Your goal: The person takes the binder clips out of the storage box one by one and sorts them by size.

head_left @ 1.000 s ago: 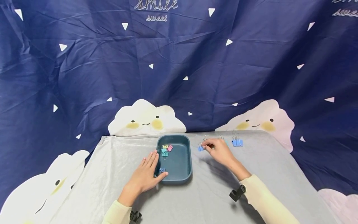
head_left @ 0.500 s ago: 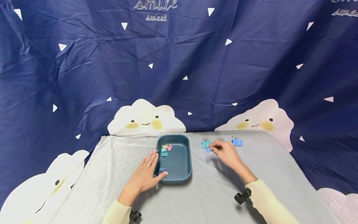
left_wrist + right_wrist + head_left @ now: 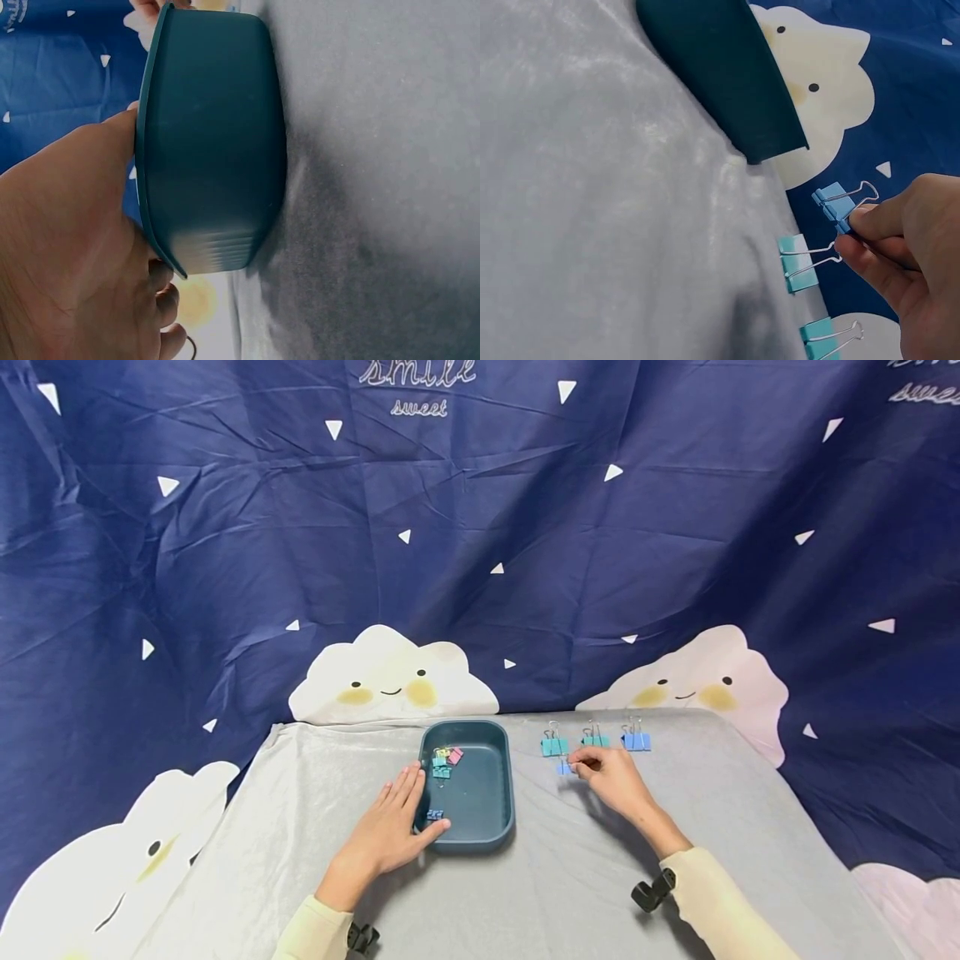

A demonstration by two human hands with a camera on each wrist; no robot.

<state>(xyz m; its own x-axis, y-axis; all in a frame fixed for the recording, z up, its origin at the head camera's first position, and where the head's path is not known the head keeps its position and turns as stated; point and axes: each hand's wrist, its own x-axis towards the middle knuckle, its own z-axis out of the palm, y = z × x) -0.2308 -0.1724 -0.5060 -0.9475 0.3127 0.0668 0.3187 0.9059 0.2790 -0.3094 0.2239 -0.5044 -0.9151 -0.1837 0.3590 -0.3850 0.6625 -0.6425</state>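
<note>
My right hand (image 3: 611, 777) pinches a small blue binder clip (image 3: 836, 204) by one end between thumb and fingers, its wire handles sticking out. In the head view it hangs just in front of two teal binder clips, the left one (image 3: 554, 743) and the middle one (image 3: 595, 738). A larger blue binder clip (image 3: 637, 741) stands to their right. My left hand (image 3: 386, 827) rests with straight fingers along the left rim of a dark teal box (image 3: 480, 806). Inside the box lie teal clips (image 3: 442, 768), a pink clip (image 3: 456, 757), a yellow one and a dark blue clip (image 3: 435, 815).
A grey cloth (image 3: 570, 893) covers the table. Behind its back edge hangs a navy curtain (image 3: 525, 527) printed with clouds and white triangles. The box stands left of the row of larger clips.
My right hand has moved right and slightly toward me with the small blue binder clip, uncovering the teal clips behind it. The left hand and the box have stayed in place.
</note>
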